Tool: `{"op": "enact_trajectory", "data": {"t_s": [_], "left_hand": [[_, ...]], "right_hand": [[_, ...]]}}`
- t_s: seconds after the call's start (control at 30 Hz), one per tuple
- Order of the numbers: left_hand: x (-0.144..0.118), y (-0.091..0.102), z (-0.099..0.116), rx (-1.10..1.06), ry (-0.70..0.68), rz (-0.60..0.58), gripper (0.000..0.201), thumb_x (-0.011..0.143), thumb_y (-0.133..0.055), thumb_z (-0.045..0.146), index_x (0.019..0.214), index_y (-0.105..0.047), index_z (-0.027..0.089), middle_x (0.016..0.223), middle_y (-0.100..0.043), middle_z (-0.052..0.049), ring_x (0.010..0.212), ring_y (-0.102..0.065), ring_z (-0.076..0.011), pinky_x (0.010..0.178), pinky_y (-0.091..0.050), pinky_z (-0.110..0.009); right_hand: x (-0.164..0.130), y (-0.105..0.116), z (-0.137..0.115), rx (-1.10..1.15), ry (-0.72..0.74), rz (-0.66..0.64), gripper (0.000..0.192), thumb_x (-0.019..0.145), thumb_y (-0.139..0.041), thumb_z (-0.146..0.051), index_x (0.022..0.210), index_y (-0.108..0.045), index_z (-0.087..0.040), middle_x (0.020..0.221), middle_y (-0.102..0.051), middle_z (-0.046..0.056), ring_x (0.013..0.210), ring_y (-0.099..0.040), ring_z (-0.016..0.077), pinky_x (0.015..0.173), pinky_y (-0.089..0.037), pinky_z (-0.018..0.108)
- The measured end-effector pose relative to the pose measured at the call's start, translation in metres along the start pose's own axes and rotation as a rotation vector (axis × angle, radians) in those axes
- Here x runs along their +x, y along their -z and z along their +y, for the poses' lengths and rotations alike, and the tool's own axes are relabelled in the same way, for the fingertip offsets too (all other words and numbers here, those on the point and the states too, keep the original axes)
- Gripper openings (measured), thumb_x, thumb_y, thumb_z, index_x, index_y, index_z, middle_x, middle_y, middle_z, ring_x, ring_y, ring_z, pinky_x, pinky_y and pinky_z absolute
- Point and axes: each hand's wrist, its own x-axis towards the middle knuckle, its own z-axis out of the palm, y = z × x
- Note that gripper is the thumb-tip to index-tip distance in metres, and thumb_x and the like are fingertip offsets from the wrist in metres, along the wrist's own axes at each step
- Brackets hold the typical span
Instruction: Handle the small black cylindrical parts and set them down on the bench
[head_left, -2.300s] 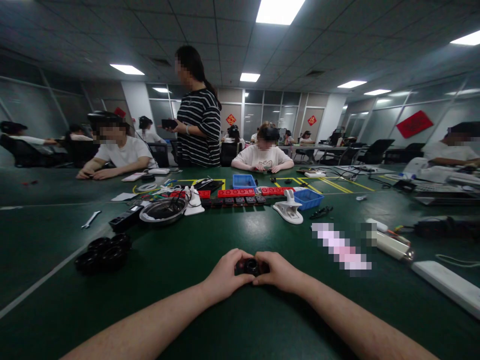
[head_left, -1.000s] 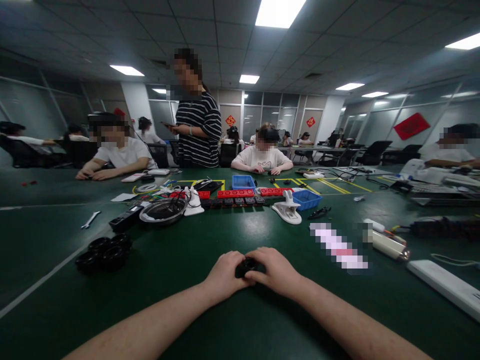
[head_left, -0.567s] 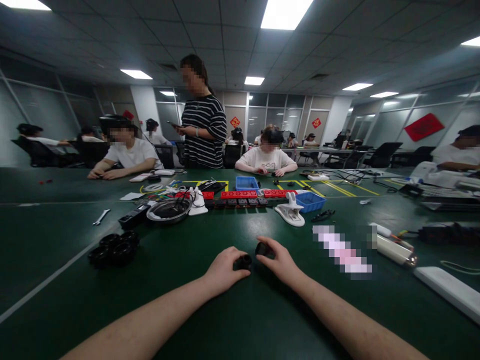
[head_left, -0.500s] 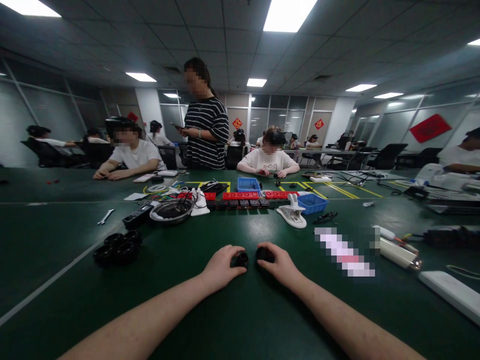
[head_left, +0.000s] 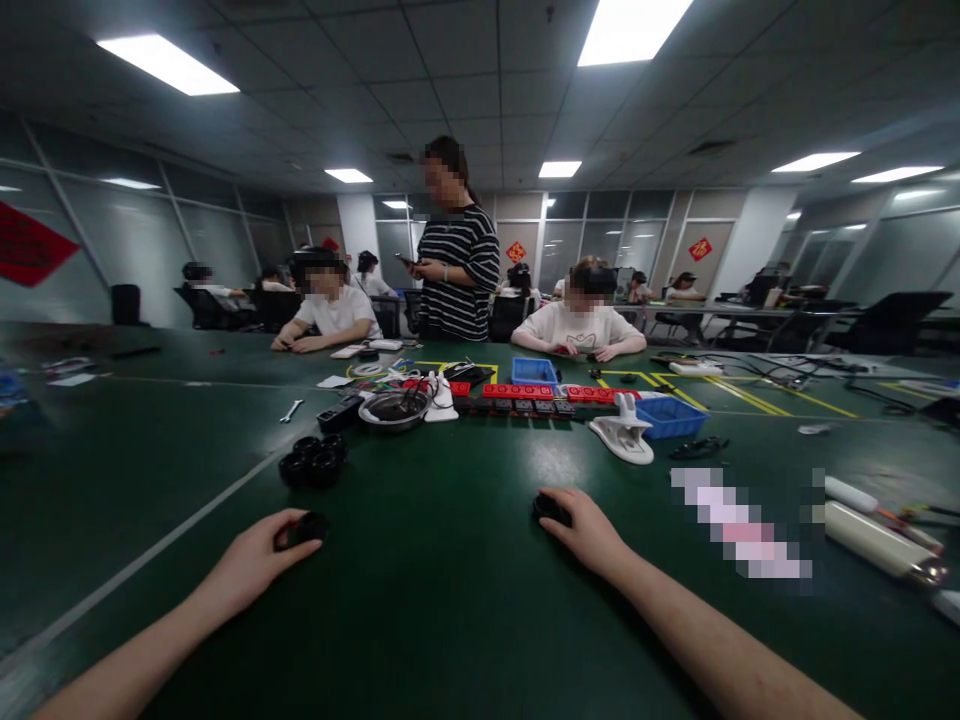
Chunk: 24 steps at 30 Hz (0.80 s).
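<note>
Swung leftward since the earlier frame, the left hand (head_left: 255, 555), well apart from the right, curls around a round black piece (head_left: 310, 528); at its three o'clock the right hand (head_left: 589, 525) grips a rounded black piece (head_left: 552, 509). Both pieces are separated, neither released. Glossy black rounded parts (head_left: 315, 462) cluster near the left hand's twelve o'clock on the dark green tabletop (head_left: 435, 600).

I hold a black part (head_left: 312, 527) in my left hand (head_left: 259, 558), near a cluster of black rings (head_left: 324, 470), and a dark piece (head_left: 551, 511) in my right hand (head_left: 589, 530), well apart, at a green counter (head_left: 427, 580). Beyond red strips (head_left: 517, 391) and blue bins (head_left: 669, 422), a person in stripes (head_left: 459, 275) stands with a phone (head_left: 404, 260).
</note>
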Motion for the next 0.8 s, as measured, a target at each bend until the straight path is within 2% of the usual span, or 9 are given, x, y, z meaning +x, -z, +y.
{"op": "enact_trajectory", "data": {"t_s": [0.07,0.17,0.23,0.37,0.5,0.67,0.73,0.8], "left_hand": [[-0.001,0.017,-0.021,0.019,0.054,0.054,0.057,0.062,-0.052,0.058,0.1,-0.054,0.016,0.084,-0.059,-0.006,0.08,-0.054,-0.0285,0.066,-0.042,-0.034],[0.007,0.032,-0.034,0.038,0.129,0.067,0.064,0.059,-0.051,0.061,0.101,-0.053,0.012,0.074,-0.059,-0.006,0.072,-0.057,-0.0288,0.058,-0.043,-0.034],[0.017,0.034,-0.032,0.035,0.123,0.083,0.066,0.059,-0.052,0.06,0.104,-0.051,0.011,0.077,-0.06,-0.007,0.071,-0.058,-0.0278,0.058,-0.044,-0.033],[0.033,0.025,-0.023,-0.009,0.11,0.182,0.068,0.058,-0.056,0.054,0.109,-0.045,0.01,0.101,-0.057,-0.012,0.08,-0.058,-0.0257,0.063,-0.045,-0.032],[0.041,0.018,-0.025,-0.024,0.152,0.211,0.067,0.06,-0.057,0.053,0.108,-0.041,0.009,0.104,-0.057,-0.015,0.085,-0.058,-0.0261,0.067,-0.046,-0.033],[0.039,0.023,-0.027,0.037,0.17,0.177,0.068,0.063,-0.054,0.053,0.112,-0.038,0.009,0.107,-0.053,-0.015,0.09,-0.055,-0.0278,0.069,-0.046,-0.036],[0.031,0.025,-0.019,0.141,0.17,0.246,0.071,0.061,-0.055,0.056,0.112,-0.039,0.009,0.111,-0.049,-0.018,0.095,-0.052,-0.0316,0.071,-0.046,-0.04],[0.018,0.022,0.0,0.277,0.097,0.386,0.073,0.06,-0.055,0.058,0.113,-0.04,0.01,0.115,-0.044,-0.019,0.103,-0.045,-0.0361,0.076,-0.042,-0.046]], "right_hand": [[0.0,0.0,-0.001,-0.034,0.01,0.021,0.039,0.071,-0.056,-0.028,0.109,-0.054,-0.017,0.107,-0.054,0.009,0.1,-0.047,0.0221,0.088,-0.034,0.035],[0.0,0.0,-0.003,-0.069,-0.006,0.043,0.04,0.072,-0.055,-0.028,0.109,-0.054,-0.015,0.103,-0.055,0.01,0.098,-0.048,0.0227,0.086,-0.035,0.035],[-0.001,0.0,-0.004,-0.08,-0.011,0.041,0.04,0.072,-0.055,-0.028,0.109,-0.053,-0.013,0.1,-0.056,0.01,0.096,-0.049,0.0229,0.085,-0.036,0.035],[0.0,0.0,-0.005,-0.091,-0.004,0.034,0.04,0.073,-0.054,-0.028,0.109,-0.053,-0.011,0.1,-0.057,0.011,0.095,-0.049,0.0227,0.085,-0.036,0.035],[0.001,0.0,-0.004,-0.087,-0.001,0.032,0.04,0.072,-0.055,-0.028,0.108,-0.053,-0.011,0.1,-0.057,0.01,0.094,-0.049,0.0224,0.084,-0.036,0.034],[0.002,-0.003,0.003,-0.06,0.008,0.041,0.037,0.071,-0.056,-0.029,0.106,-0.054,-0.015,0.099,-0.058,0.008,0.093,-0.051,0.0222,0.084,-0.037,0.034],[0.002,-0.004,0.006,-0.046,0.005,0.054,0.039,0.071,-0.057,-0.029,0.107,-0.053,-0.015,0.101,-0.058,0.008,0.095,-0.05,0.0222,0.085,-0.037,0.034],[0.002,-0.005,0.006,-0.031,-0.019,0.073,0.043,0.07,-0.058,-0.028,0.11,-0.051,-0.015,0.103,-0.057,0.009,0.096,-0.05,0.0221,0.085,-0.037,0.034]]}}
